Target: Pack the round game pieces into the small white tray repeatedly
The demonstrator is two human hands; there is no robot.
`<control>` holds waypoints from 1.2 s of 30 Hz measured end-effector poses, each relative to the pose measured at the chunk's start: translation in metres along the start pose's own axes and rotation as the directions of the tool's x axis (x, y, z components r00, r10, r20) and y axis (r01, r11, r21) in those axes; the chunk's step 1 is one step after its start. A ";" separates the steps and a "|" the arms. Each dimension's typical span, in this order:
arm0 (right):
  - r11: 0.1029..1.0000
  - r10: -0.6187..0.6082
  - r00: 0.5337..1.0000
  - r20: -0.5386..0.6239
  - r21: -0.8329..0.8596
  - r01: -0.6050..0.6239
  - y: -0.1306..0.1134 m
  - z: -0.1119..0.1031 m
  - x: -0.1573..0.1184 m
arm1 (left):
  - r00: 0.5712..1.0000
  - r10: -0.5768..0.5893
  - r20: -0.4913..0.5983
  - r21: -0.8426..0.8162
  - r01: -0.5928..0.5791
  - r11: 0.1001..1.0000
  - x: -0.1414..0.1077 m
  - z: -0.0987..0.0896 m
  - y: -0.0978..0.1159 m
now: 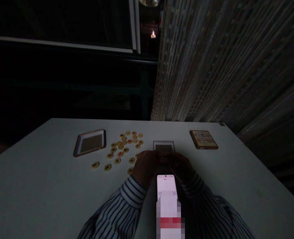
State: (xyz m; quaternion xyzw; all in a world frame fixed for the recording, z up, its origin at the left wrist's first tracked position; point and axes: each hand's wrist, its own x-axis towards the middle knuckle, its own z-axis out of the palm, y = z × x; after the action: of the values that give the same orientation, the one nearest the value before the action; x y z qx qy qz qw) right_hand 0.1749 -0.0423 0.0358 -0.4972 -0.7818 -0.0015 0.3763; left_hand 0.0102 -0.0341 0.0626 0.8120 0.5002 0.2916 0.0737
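Note:
My left hand (147, 166) and my right hand (181, 166) meet fingertip to fingertip at the near part of a small clear-rimmed tray (163, 142) with a dark inside. Both hands are dark, and what lies between the fingers, if anything, cannot be made out. Round wooden pieces with black or red characters (117, 161) are spread to the left, a few close beside my left hand. A lit phone (165, 186) showing a timer lies below and between my wrists.
An open shallow box part (77, 146) lies at the left of the white table (49, 186). A printed box lid (204, 139) is at the right. Behind the table hangs a string curtain (199, 59), next to a dark window.

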 end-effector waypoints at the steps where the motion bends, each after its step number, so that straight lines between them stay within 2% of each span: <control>1: 1.000 0.008 1.000 -0.006 0.020 -0.008 0.000 0.000 0.000 | 1.000 0.005 0.008 -0.009 -0.004 1.000 0.002 0.002 0.001; 7: 0.967 0.191 0.978 0.078 0.156 -0.201 0.004 0.004 -0.007 | 0.997 0.066 0.039 -0.222 -0.056 0.973 0.007 0.019 -0.001; 10: 0.931 0.240 0.963 0.120 0.253 -0.264 0.005 0.006 -0.009 | 0.997 0.065 0.030 -0.306 -0.053 0.951 0.005 0.028 -0.005; 14: 0.879 0.255 0.955 0.150 0.375 -0.293 0.004 0.009 -0.010 | 0.993 0.104 0.052 -0.327 -0.082 0.941 0.003 0.041 -0.010; 17: 0.862 0.266 0.951 0.159 0.403 -0.309 0.004 0.010 -0.011 | 0.989 0.122 0.080 -0.332 -0.089 0.939 0.003 0.048 -0.009; 23: 0.801 0.303 0.932 0.198 0.477 -0.362 0.006 0.011 -0.012 | 0.988 0.142 0.063 -0.349 -0.111 0.930 0.002 0.054 -0.007; 27: 0.752 0.339 0.923 0.182 0.537 -0.382 0.005 0.011 -0.011 | 0.996 0.083 0.011 -0.324 -0.075 0.943 0.001 0.056 -0.006; 33: 0.736 0.375 0.914 0.154 0.550 -0.395 0.005 0.010 -0.009 | 0.997 0.076 0.020 -0.306 -0.066 0.950 -0.004 0.051 -0.011; 34: 0.737 0.376 0.914 0.150 0.549 -0.393 0.005 0.009 -0.009 | 0.999 0.051 0.018 -0.297 -0.043 0.954 -0.007 0.050 -0.013; 36: 0.739 0.373 0.917 0.142 0.551 -0.386 0.004 0.008 -0.008 | 0.997 -0.075 -0.003 -0.291 0.071 0.954 -0.013 0.049 -0.017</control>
State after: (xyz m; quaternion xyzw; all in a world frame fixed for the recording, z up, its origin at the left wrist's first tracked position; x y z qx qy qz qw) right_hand 0.1754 -0.0436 0.0235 -0.5107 -0.6325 0.3138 0.4906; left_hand 0.0197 -0.0287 0.0103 0.7713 0.4820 0.3648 0.1993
